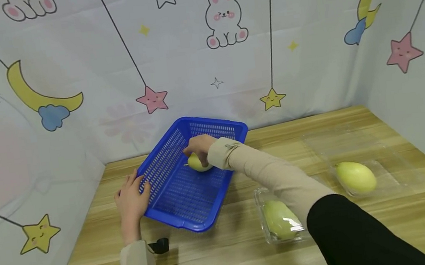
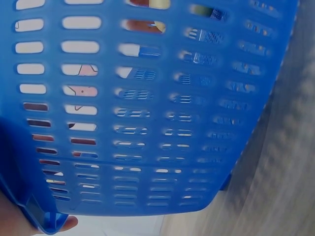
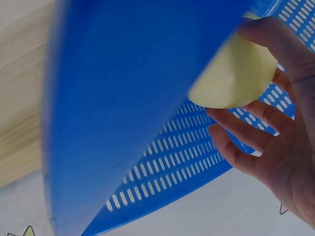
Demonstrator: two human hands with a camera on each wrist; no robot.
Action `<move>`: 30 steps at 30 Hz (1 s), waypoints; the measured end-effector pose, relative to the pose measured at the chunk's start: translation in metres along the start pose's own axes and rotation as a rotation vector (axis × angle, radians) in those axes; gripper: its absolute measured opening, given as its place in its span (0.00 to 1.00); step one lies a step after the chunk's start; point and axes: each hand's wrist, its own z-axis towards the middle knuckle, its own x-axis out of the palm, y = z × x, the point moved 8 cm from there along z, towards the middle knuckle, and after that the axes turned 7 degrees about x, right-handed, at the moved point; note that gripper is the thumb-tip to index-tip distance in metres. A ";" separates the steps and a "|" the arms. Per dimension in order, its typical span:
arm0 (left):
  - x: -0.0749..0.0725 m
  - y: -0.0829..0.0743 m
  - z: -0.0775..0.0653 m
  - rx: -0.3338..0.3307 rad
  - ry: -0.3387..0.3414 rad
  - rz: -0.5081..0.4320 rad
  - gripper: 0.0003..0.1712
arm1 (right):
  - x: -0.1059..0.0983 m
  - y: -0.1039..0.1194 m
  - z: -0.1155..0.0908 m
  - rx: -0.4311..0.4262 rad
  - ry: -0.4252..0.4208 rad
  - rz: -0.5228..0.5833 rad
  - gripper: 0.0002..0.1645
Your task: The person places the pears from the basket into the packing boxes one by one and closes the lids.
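Observation:
A blue slatted plastic basket (image 1: 188, 196) stands on the wooden table, left of centre in the head view. My left hand (image 1: 131, 198) holds its left rim, and a fingertip (image 2: 72, 223) shows past the rim in the left wrist view. Inside the basket, my right hand (image 1: 200, 146) grips a pale yellow oval fruit (image 1: 196, 163) with a short stem. The right wrist view shows the thumb on one side of the fruit (image 3: 234, 78) and fingers on the other, while the basket's wall hides part of it.
Right of the basket, a clear plastic box (image 1: 264, 227) holds a pale green-yellow fruit (image 1: 279, 219), partly behind my right sleeve. Farther right, a yellow fruit (image 1: 356, 177) sits in an open clear box (image 1: 386, 169). A patterned white curtain (image 1: 188, 56) hangs behind the table.

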 end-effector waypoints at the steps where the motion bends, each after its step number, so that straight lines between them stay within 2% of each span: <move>1: 0.000 0.001 0.000 0.000 -0.002 0.003 0.26 | 0.001 0.001 0.001 -0.006 0.013 0.008 0.38; 7: -0.002 0.004 0.000 -0.001 -0.011 0.010 0.26 | -0.004 0.011 -0.001 -0.080 0.009 -0.001 0.38; 15: -0.003 0.004 0.001 0.006 -0.022 0.012 0.26 | -0.019 0.020 -0.019 -0.139 -0.034 -0.011 0.39; 30: -0.001 0.000 0.000 -0.015 0.016 0.014 0.25 | -0.029 0.001 -0.046 -0.146 -0.162 0.114 0.39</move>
